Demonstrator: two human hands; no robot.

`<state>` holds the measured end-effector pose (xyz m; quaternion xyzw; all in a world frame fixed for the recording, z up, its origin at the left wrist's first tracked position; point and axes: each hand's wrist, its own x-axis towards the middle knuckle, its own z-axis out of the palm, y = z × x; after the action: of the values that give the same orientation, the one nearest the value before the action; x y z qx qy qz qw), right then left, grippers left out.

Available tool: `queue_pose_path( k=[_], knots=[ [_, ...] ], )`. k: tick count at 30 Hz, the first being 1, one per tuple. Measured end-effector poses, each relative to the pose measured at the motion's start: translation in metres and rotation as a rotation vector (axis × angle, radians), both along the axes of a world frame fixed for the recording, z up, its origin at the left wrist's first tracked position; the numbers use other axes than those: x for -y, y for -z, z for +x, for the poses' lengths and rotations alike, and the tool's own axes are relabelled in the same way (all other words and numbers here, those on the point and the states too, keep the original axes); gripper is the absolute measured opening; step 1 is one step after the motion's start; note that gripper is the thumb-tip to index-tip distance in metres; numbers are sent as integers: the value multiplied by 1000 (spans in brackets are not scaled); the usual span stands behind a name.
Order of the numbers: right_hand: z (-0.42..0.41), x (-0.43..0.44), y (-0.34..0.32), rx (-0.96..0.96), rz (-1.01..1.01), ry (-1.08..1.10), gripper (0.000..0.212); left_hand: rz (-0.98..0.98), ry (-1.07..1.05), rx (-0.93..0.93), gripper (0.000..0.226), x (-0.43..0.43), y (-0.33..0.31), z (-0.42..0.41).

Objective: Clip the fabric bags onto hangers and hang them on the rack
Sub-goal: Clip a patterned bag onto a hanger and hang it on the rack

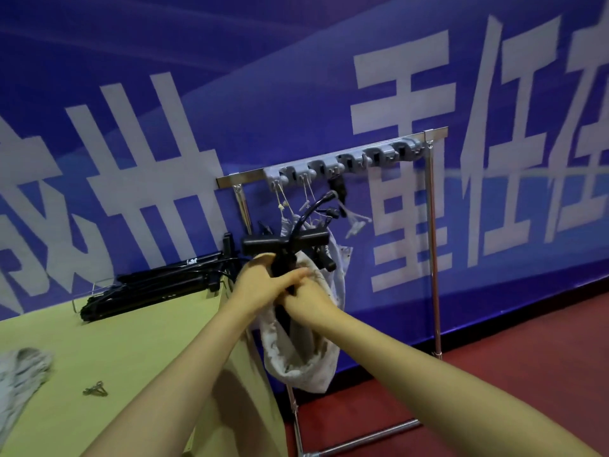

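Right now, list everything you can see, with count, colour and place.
wall: one, blue with white characters, behind everything
floor: red, lower right
table: one, yellow-green, lower left
rack: one, silver metal, against the wall, right of the table
hook strip: one, grey, on the rack's top bar
hanger: one, black, held in front of the rack
fabric bag: one, off-white, hanging below the hanger
stands: count unclear, black, bundled on the table's far edge
cloth: one, grey, table's left edge
clip: one, metal, on the table near the cloth
left hand: grips the hanger
right hand: at the bag's top, fingers hidden
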<state>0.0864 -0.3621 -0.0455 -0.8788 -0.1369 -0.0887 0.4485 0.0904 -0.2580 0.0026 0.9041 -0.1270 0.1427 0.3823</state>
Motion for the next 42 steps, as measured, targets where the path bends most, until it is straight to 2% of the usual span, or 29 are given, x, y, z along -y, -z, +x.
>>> queue_pose_path(
  k=[2,4,5,7,9,12,14,17,22,25,29,33,35,39,42],
  knots=[
    [-4,3,0,-51,88,-150,50,40,-189,61,38,-3,2,5],
    [-4,12,2,2,18,-217,56,-12,-230,74,40,-8,4,8],
    [-1,17,6,63,-127,-212,54,-55,-225,67,38,-11,4,7],
    [5,24,15,148,-543,-147,42,-137,-237,54,39,-15,4,5],
    [7,27,23,159,-843,-112,35,-200,-285,39,45,-18,5,4],
    [4,30,26,155,-999,-51,36,-227,-337,25,51,-23,6,3],
    [4,31,23,180,-983,0,31,-231,-332,32,52,-25,6,2],
    [10,32,22,228,-779,43,22,-227,-312,34,52,-32,8,0],
    [15,50,24,426,-267,179,11,-199,-343,70,47,-41,11,0],
    [13,51,23,292,106,180,18,-197,-342,64,44,-41,14,-3],
    [17,46,16,70,478,148,24,-225,-364,18,44,-41,16,-3],
    [19,40,12,-28,710,121,26,-237,-378,-58,49,-39,19,-3],
    [21,37,9,-81,843,68,23,-223,-294,-120,54,-38,20,-5],
    [25,32,-3,-207,1199,9,28,-147,-40,-247,35,-36,23,-16],
    [28,33,-8,-288,1327,50,29,-312,56,-341,24,-44,26,-16]
  ],
)
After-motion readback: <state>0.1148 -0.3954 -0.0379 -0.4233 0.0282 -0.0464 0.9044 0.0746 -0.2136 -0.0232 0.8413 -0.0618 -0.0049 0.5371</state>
